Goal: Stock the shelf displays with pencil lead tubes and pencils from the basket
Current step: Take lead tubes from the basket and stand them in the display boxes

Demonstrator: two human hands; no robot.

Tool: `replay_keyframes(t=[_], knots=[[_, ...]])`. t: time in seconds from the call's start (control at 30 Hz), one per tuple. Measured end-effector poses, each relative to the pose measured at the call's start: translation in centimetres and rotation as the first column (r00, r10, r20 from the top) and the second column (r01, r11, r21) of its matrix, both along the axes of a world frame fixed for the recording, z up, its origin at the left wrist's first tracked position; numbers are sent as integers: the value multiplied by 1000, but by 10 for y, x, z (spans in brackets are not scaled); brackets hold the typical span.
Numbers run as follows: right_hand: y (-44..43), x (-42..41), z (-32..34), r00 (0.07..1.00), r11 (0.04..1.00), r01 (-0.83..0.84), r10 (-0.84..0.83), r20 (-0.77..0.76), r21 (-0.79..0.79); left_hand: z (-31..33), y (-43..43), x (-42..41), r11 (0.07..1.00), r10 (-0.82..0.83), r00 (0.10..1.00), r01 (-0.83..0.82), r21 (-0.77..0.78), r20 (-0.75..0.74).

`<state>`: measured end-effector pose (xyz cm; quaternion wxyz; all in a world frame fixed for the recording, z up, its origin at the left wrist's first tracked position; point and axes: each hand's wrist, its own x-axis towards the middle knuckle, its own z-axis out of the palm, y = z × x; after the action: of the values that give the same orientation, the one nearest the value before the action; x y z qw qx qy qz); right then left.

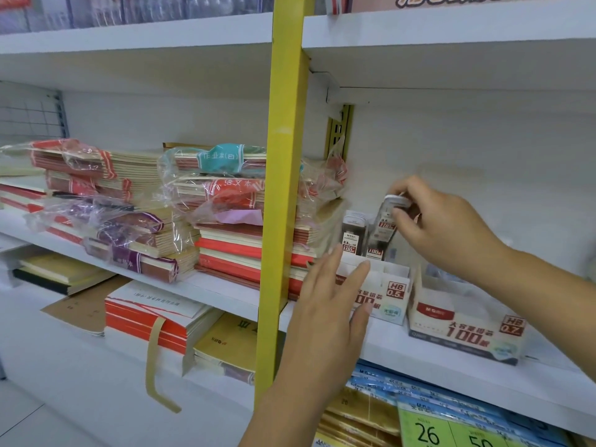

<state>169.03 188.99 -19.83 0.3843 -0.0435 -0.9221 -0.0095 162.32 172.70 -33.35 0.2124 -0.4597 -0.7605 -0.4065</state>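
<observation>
Now, right hand (451,233) pinches a lead tube (385,224) by its cap, left hand (329,304) open by the display box (388,306); lower it upright, gently.

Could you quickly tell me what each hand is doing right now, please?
Left hand: open, straight fingers against the white cardboard HB 0.5 display box.
Right hand: fingers pinch a dark white-capped plastic pencil lead tube.

2 disp. boxes (392,304), 3+ lead tubes (353,235) vis. & 2 hands (325,317)
</observation>
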Motion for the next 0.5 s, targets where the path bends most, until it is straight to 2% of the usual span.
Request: replay_keyframes(t=[0.07,0.2,0.27,0.33,0.43,0.5], knots=[[4,-4,-4,999,1000,-8,8,48,-7,-3,1,-3,1000,26,1000,-26,-9,-2],[11,-13,-2,994,984,-12,32,109,-179,-7,2,-4,1000,-11,1000,11,5,0],[16,-18,2,994,978,-5,27,106,-207,-7,1,-4,999,-23,1000,23,33,-8],[19,-24,3,991,988,31,-11,131,-154,-8,1,-3,998,-27,1000,27,52,-17],[22,-32,0,976,988,148,-154,153,48,-9,1,-4,998,-26,999,27,56,-24],[20,-32,-1,963,976,197,-210,167,94,-8,1,-4,999,-26,1000,27,46,-17]])
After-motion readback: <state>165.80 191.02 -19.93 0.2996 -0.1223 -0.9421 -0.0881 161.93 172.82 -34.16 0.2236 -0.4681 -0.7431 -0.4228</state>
